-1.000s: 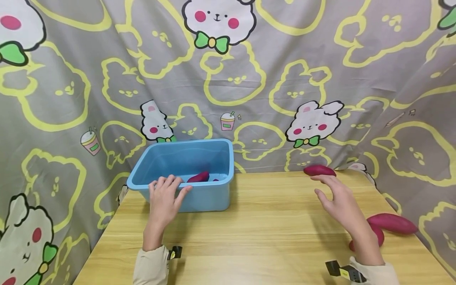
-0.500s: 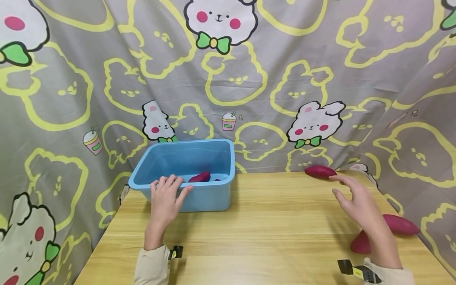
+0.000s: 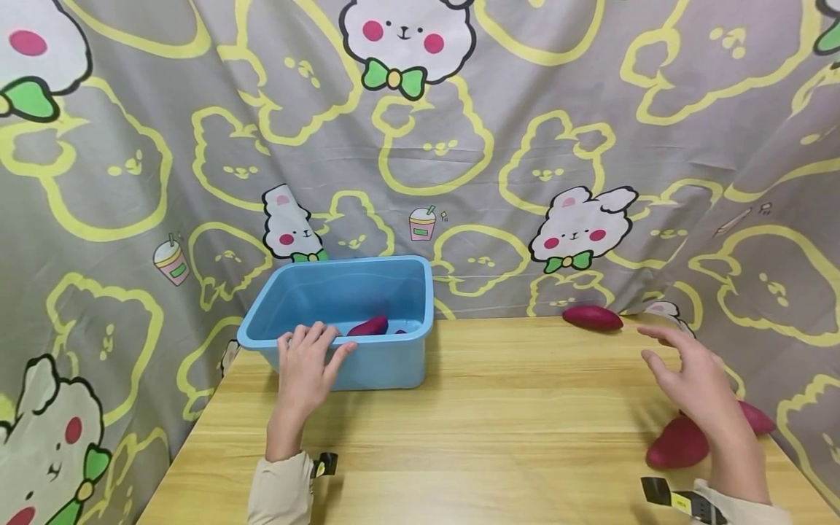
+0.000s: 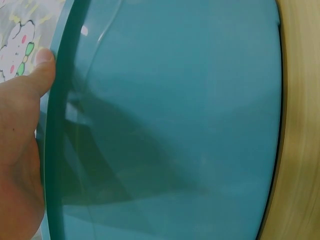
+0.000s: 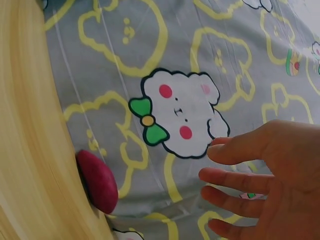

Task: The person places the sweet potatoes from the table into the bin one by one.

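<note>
My left hand (image 3: pixel 305 372) holds the near rim of a blue plastic bin (image 3: pixel 394 364), fingers hooked over the edge. In the left wrist view the thumb (image 4: pixel 45 70) lies along the rim of the bin (image 4: pixel 190 125). Inside sits a purple sweet potato (image 3: pixel 369 326), with a bit of another showing. My right hand (image 3: pixel 695 375) hovers above the table's right side, fingers spread and holding nothing. Below it lie purple sweet potatoes (image 3: pixel 679 443), partly hidden by the forearm. Another sweet potato (image 3: pixel 593 318) rests at the back edge, also seen in the right wrist view (image 5: pixel 98 182).
A wooden table (image 3: pixel 499 437) spans the front. Grey cartoon-print cloth (image 3: pixel 459 168) hangs close behind its back edge and along both sides. The bin stands at the table's back left, against the cloth.
My right hand has moved right, away from the back sweet potato and over the ones at the right. The left hand stays on the bin's rim.
</note>
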Motion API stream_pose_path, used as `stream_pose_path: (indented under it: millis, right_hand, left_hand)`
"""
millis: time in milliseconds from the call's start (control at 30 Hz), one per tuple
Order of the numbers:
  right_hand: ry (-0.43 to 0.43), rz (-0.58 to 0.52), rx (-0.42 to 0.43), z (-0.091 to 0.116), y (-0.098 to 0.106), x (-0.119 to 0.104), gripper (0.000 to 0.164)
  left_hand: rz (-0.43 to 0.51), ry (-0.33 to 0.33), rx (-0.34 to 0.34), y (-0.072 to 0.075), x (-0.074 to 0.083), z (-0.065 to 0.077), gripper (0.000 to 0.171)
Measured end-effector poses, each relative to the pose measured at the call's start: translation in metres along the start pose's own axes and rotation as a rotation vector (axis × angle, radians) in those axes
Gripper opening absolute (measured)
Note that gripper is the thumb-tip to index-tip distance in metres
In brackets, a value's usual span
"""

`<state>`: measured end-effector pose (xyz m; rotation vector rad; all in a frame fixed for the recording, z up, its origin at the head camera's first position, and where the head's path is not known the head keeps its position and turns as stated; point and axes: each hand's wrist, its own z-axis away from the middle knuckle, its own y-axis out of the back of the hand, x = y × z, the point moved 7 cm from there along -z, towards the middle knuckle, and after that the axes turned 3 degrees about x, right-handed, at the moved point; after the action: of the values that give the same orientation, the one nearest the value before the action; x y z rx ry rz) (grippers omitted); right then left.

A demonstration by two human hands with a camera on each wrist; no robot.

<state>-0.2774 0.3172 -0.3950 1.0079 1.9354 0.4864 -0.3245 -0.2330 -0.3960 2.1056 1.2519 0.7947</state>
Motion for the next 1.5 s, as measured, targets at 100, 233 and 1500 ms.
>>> stream_pose_path:
  millis: [100, 233, 1500]
  right_hand:
    - [-0.029, 0.024, -0.009, 0.002, 0.005, 0.007, 0.037]
    - [-0.052, 0.051, -0.001, 0.006, 0.012, 0.016, 0.035]
    - [-0.261, 0.210, -0.278, 0.035, 0.027, 0.117, 0.046]
  left_hand:
    - [0.002, -0.003, 0.001, -0.001, 0.000, 0.000, 0.032]
    - [0.003, -0.004, 0.004, -0.001, 0.001, 0.000, 0.033]
    - [0.016, -0.022, 0.025, 0.001, 0.002, 0.002, 0.031]
